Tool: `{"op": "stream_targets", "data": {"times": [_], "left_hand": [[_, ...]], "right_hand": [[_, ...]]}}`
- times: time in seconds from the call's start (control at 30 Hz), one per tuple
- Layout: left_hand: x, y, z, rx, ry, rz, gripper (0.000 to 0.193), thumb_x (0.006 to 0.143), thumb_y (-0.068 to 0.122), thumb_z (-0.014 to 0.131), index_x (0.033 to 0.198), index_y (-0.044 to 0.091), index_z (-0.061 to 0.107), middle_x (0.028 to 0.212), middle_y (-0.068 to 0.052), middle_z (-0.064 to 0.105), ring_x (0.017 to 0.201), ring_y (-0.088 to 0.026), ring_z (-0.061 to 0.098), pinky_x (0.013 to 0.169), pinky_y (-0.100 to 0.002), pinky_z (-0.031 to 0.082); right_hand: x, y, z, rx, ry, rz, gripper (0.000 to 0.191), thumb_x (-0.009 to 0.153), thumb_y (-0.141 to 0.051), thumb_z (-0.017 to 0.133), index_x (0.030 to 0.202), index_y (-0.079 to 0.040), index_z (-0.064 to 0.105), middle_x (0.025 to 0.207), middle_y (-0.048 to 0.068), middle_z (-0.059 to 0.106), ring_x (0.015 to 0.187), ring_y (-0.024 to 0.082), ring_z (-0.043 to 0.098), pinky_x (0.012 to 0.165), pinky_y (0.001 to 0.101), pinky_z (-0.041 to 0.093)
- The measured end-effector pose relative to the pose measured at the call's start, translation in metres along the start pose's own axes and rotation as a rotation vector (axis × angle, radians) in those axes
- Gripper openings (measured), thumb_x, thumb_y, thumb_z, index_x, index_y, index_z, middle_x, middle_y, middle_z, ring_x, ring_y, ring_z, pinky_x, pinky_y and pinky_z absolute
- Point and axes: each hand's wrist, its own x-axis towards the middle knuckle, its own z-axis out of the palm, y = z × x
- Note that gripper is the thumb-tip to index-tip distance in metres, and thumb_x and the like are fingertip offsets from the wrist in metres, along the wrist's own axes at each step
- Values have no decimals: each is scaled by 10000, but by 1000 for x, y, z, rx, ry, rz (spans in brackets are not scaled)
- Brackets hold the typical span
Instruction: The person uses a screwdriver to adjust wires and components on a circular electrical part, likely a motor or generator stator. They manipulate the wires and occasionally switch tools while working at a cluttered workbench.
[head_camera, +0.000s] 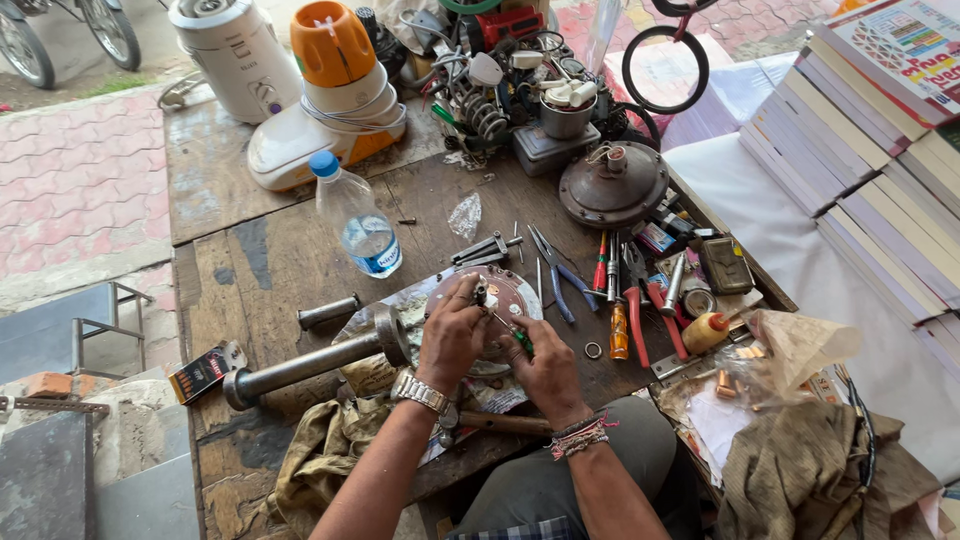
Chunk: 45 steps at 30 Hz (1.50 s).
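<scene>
Our left fingers (462, 298) are pinching a small metal fitting (481, 292) atop the round plate (505, 290), while our right hand (545, 362) is gripping a green-handled screwdriver (522, 340) just beside them — we're seemingly loosening it; next needs steady turning

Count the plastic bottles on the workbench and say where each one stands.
1. A clear water bottle with a blue cap stands upright on the bench, left of the hands and in front of the white-and-orange appliance. Others may hide in the clutter.
</scene>
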Motion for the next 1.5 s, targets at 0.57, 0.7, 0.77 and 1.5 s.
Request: {"op": "stream_targets", "data": {"times": [0.57,0.7,0.77,1.5], "left_hand": [[-2,-5,-8,-56,-35,25,90,843,87,743,873,6,768,1473,-139,577,1379,-317,529,1078,-401,475],[-11,-12,-12,-37,-98,85,122,830,80,732,911,10,791,1491,-193,534,1405,-343,468,1114,-453,406],[-19,-16,-14,-18,-89,135,116,875,104,715,938,26,773,1516,-202,514,1441,-333,454,1140,-440,424],[23,31,-53,211,-198,-9,736,852,511,716,1359,-11,605,1173,-205,682,1088,-330,643,958,-487,488]], "right_hand": [[3,46,21,1203,-258,995,293,966,-365,601,1087,-101,644,658,-50,529,472,33,357,373,183,245],[-14,41,18,771,-128,564,342,1027,-364,646,1097,-33,695,760,-51,581,590,11,490,480,181,387],[-25,41,14,564,-14,276,294,1036,-305,711,1117,-24,735,879,-49,720,725,-23,615,587,153,483],[-15,41,7,889,171,722,221,940,-255,734,983,-41,705,666,-72,545,486,-4,407,400,177,277]]}}
